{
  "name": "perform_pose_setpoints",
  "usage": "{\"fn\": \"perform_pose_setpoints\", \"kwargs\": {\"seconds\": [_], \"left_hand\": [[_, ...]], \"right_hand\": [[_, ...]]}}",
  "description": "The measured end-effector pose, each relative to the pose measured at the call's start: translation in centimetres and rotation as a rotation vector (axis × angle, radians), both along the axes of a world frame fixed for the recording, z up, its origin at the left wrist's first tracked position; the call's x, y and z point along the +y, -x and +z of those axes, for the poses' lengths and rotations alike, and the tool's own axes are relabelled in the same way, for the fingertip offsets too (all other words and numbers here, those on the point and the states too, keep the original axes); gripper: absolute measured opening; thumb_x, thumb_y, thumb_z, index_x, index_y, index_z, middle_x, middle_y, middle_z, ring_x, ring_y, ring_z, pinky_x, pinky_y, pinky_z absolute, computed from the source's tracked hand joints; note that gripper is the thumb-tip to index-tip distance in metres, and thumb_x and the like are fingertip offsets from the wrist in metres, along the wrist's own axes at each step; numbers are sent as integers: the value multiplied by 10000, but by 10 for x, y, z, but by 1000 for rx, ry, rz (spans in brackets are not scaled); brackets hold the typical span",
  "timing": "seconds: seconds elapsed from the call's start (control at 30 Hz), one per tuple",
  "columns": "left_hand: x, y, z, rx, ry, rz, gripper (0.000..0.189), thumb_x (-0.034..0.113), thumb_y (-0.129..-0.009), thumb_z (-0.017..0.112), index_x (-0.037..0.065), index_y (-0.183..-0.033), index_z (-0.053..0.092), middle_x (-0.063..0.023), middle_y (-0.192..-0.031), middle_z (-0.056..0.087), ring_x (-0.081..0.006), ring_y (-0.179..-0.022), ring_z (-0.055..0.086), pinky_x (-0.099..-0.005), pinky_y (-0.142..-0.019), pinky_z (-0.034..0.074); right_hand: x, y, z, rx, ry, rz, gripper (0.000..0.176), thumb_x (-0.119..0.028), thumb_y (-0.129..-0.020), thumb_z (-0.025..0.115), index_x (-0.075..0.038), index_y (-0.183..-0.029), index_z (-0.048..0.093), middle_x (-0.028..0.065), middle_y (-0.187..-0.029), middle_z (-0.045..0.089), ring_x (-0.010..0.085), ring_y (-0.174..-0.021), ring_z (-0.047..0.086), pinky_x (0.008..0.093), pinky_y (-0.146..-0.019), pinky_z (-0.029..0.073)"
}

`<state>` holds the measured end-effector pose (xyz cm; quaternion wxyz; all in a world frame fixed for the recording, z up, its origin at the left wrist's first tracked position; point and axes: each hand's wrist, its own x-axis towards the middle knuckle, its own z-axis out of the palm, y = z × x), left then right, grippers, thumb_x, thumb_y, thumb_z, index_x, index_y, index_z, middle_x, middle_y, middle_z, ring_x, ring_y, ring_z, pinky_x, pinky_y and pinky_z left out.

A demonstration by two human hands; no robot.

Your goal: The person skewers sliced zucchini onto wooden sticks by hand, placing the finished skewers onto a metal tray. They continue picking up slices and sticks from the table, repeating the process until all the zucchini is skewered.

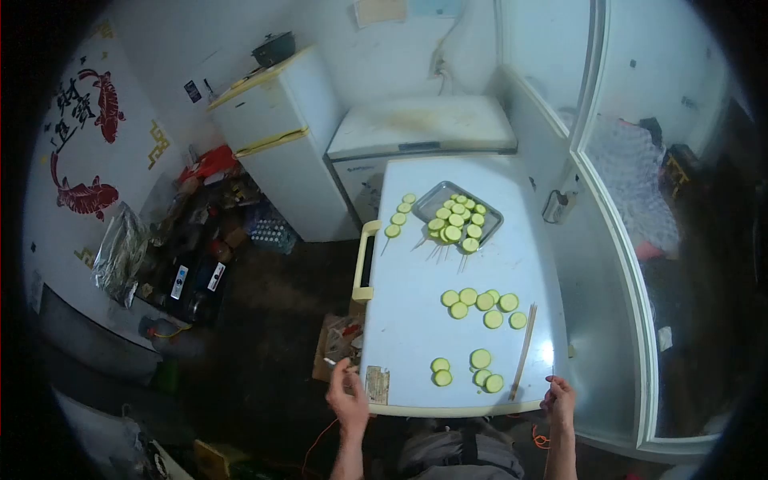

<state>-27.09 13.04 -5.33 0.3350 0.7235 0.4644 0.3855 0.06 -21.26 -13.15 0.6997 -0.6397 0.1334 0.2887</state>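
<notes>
My left hand [349, 397] is at the front left corner of the white tabletop [416, 336], its fingers closed on a small white stick like a cigarette [330, 362]. At the front right edge is my right hand [560, 395], fingers curled together; what they hold, if anything, is too small to make out. Thin wooden skewers [524, 352] lie just left of it. Loose round green slices [480, 358] lie in groups on the tabletop. Further back, a metal tray [440, 192] bears several skewered slices [453, 234], and one more skewer of slices [398, 218] lies left of it.
A white chest freezer [424, 124] stands behind the table, with a fridge [280, 176] to its left. A framed glass partition [616, 320] runs along the right. Cluttered goods [208, 248] and an open box [340, 340] are on the left.
</notes>
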Motion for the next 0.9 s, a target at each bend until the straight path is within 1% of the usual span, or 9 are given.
{"fn": "perform_pose_setpoints", "kwargs": {"seconds": [0.1, 0.3, 0.37, 0.43, 0.47, 0.5, 0.6, 0.7, 0.9], "left_hand": [[37, 18, -18, -126, -30, 108, 223, 39, -945, 538, -8, -1150, 613, -88, -958, 680, -160, -813, 656, -297, -708, 521], [106, 24, -26, -428, 155, 223, 159, -9, -966, 468, 9, -1032, 611, -66, -946, 640, -138, -771, 632, -239, -650, 506], [135, 28, -37, -456, 230, 241, 145, 1, -962, 475, 12, -1035, 599, -91, -965, 637, -165, -800, 639, -271, -678, 530], [161, 29, -54, -657, 392, 376, 160, 12, -959, 481, 2, -1080, 584, -127, -1008, 640, -197, -854, 648, -311, -741, 559], [166, 30, -55, -665, 366, 330, 206, 40, -967, 481, -10, -1145, 572, -154, -1065, 635, -233, -935, 655, -347, -817, 567], [166, 28, -59, -666, 372, 318, 206, 40, -967, 481, -10, -1145, 572, -154, -1065, 635, -233, -935, 655, -347, -817, 567], [136, 18, -33, -683, 400, 173, 304, 77, -974, 491, -26, -1254, 547, -165, -1135, 623, -262, -1040, 649, -373, -899, 550], [77, -5, -10, -619, 462, -38, 329, 67, -971, 493, -42, -1279, 535, -166, -1174, 619, -259, -1067, 643, -364, -899, 548], [-28, -34, 8, -384, 602, -218, 339, 57, -971, 550, -94, -1275, 542, -183, -1213, 612, -257, -1031, 663, -364, -871, 560]], "right_hand": [[-2, -1, -5, 8, 10, 5, 148, -119, -973, 521, -16, -1061, 581, -5, -573, 453, 105, -435, 411, 266, -412, 348], [2, 7, 0, -14, 9, -10, 144, -102, -960, 519, -23, -1059, 587, -4, -585, 451, 102, -457, 422, 265, -424, 355], [2, 9, -1, -2, 0, -24, 131, -114, -973, 525, -36, -1043, 605, -3, -576, 460, 100, -452, 414, 264, -424, 341], [0, 12, -1, 8, -4, -45, 125, -126, -986, 532, -50, -1027, 622, -3, -568, 469, 98, -448, 406, 262, -424, 326], [-2, 13, 0, 0, -15, -37, 136, -122, -975, 535, -34, -1046, 611, -2, -580, 477, 100, -461, 424, 263, -428, 348], [-2, 15, 1, -7, -28, -30, 155, -118, -963, 538, -18, -1064, 600, -1, -593, 485, 102, -474, 443, 263, -433, 369], [-4, 19, 7, -2, -14, -70, 158, -124, -972, 539, -21, -1064, 615, 4, -595, 506, 99, -478, 462, 265, -430, 384], [-8, 21, 2, -8, 10, -84, 154, -130, -972, 546, -26, -1056, 623, 0, -597, 512, 95, -480, 475, 255, -434, 396], [3, 29, -3, -28, 32, -90, 121, -139, -957, 582, -47, -1008, 641, -4, -606, 529, 91, -487, 492, 241, -449, 414]]}}
